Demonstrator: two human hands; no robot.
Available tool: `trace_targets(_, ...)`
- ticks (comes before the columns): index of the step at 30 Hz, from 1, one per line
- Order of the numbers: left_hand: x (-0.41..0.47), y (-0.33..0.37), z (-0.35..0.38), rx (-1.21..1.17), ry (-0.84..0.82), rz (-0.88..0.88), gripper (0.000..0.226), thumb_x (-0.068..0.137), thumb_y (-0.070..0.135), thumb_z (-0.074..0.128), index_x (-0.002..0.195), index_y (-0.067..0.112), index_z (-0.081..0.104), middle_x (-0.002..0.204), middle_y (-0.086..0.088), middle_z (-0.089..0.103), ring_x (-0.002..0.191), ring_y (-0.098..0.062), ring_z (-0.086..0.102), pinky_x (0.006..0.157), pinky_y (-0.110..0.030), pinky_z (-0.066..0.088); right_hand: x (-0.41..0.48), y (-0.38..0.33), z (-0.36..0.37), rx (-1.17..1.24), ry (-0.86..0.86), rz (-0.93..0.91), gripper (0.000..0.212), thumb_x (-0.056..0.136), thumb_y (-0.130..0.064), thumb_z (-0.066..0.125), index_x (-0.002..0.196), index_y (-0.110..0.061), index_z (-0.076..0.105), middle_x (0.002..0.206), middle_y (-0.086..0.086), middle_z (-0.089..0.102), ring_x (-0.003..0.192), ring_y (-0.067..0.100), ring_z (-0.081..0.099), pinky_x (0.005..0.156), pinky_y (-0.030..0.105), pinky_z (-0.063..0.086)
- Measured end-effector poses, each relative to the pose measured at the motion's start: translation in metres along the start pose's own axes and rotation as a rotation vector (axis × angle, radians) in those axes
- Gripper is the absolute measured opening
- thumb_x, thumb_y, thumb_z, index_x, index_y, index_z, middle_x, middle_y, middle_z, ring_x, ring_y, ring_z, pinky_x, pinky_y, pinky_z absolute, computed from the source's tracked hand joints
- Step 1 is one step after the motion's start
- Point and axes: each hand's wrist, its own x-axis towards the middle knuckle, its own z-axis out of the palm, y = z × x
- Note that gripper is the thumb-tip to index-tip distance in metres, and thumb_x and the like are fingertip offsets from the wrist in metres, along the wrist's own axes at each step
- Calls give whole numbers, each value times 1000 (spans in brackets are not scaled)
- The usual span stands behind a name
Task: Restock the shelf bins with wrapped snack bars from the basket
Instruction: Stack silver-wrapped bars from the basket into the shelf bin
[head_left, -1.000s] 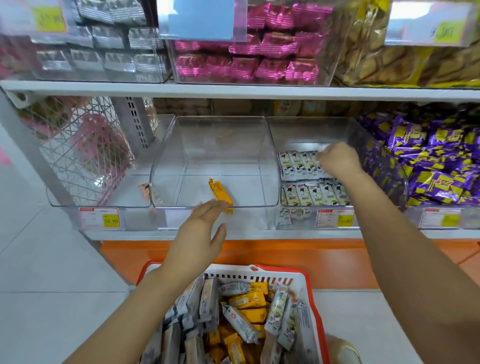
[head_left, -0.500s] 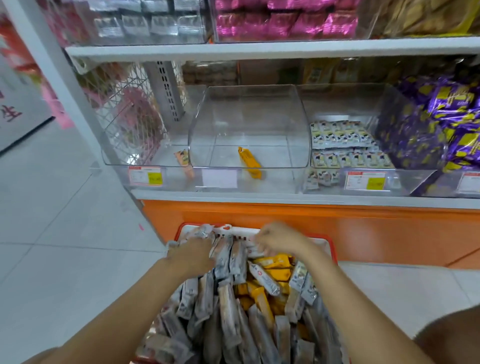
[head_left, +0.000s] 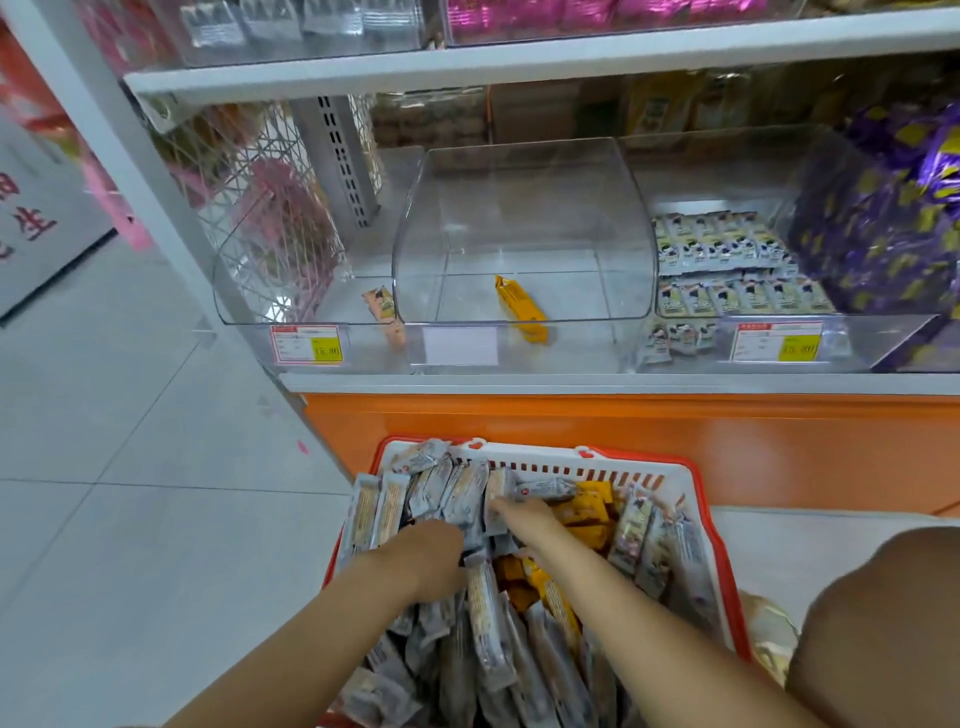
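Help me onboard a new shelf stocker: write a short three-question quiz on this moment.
1. What lies in the middle clear bin? A) one yellow snack bar B) a full stack of pink packs C) nothing at all
2. True or false: the left hand and the right hand are both among the bars in the red-rimmed basket.
3. What colour are the wrappers piled at the far right of the lower shelf?
Key: 1 A; 2 true; 3 purple.
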Motion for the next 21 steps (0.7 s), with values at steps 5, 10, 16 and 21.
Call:
trace_targets(5,-6,3,-11,-119,149,21,23,99,28,43,91,10,53,92,-10,53,77,-17,49,68,-28,42,-9,1,-14,165,-77,44,62,91,-37,61,143,-14,37,151,11,34,131,31,41,98,40,48)
trace_targets(10,-14,12,-27,-365,291,63,31,97,24,45,69,12,45,67,-3,46,58,-13,43,56,-25,37,-38,4,-40,214,-124,-9,57,84,-34,70,132,-15,48,133,6,46,114,26,48,85,37,52)
trace_targets(16,-18,25,-39,-1042,287,102,29,89,22,65,70,1,60,62,-11,59,58,-22,54,60,-29,45,-92,1,-57,-279,87,-526,22,84,-33,68,94,-23,50,83,-2,56,69,10,54,60,25,41)
trace_targets(21,-47,37,-51,-1415,255,232,50,75,31,74,109,-4,65,97,-17,72,89,-21,71,76,-23,57,-119,8,-64,-445,466,-1040,62,83,-34,71,135,-25,39,111,-5,58,96,10,55,75,24,47)
